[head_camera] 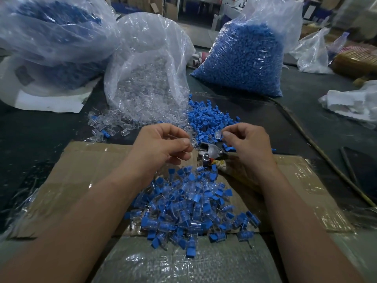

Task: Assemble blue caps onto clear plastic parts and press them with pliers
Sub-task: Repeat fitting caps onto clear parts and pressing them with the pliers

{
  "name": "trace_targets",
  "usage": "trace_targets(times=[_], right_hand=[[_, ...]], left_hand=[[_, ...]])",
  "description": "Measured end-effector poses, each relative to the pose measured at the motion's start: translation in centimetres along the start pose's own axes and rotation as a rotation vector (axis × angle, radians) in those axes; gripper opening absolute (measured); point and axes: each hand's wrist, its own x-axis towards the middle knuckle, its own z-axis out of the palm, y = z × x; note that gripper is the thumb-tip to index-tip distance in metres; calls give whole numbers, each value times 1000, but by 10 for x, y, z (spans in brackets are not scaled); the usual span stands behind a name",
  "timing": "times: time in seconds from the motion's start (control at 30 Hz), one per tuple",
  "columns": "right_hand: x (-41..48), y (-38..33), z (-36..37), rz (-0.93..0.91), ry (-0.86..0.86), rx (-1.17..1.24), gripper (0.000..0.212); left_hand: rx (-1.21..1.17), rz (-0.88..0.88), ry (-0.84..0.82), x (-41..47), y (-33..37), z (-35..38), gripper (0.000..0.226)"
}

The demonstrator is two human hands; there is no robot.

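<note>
**Item 1, left hand** (163, 146): fingers (184, 142) curled, with thumb and forefinger pinching 1 clear plastic part (193, 143) just above the pliers.

**Item 2, right hand** (250, 144): fingers curled, the tips pinching what looks like a 2nd clear piece (217, 135) at the near edge of the loose blue caps (208, 119). We cannot tell whether a cap already sits in it.

**Item 3, pliers** (212, 152): lying between the 2 hands at the far edge of the cardboard sheet (85, 170), held by neither hand.

**Item 4, stock on the desk** (40, 127): an open bag of clear parts (146, 78) with spilled clear parts (106, 123) at its mouth. A full bag of blue caps (240, 58) stands behind the loose caps.

**Item 5, finished pile** (193, 209): capped pieces heaped on the cardboard, near the forearms.

**Step in hand, as we judge it:** picking and sorting stock. No cap is seated yet.

**Handling notes:**
- We would keep 1 clear part in the left hand with its open end turned toward the caps.
- We would free the right hand of its piece, then take a single cap by its flat tab.
- The clear parts are slick and hard to see, so we hold them at the sides and leave the mouth free.
- We would start the cap straight by hand and pick up the pliers only once it sits square, because a tilted cap is likely to jam or crack the shell.
</note>
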Motion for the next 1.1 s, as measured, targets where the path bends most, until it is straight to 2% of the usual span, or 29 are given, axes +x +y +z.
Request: trace_targets(times=[0.1,0.27,0.47,0.63,0.73,0.83,0.97,1.1], right_hand=[[5,5,5,24,-77,-119,20],[12,13,-1,79,-94,-392,22],[14,17,0,117,-175,-438,11],[10,12,-2,43,-91,-360,5],[2,-4,-10,35,18,-76,17],[-19,-27,-12,-22,-15,232,21],[-38,-48,-1,-202,-74,294,24],[-41,-50,8,-271,-125,210,27]], left_hand=[[6,1,2,0,0,0,8],[6,1,10,1,0,-1,8],[12,-5,9,1,0,0,9],[-1,-10,16,1,1,0,9],[-3,-3,18,0,1,0,9],[3,22,28,-1,1,1,10],[65,81,63,-1,2,3,12],[109,118,82,-1,1,4,14]])
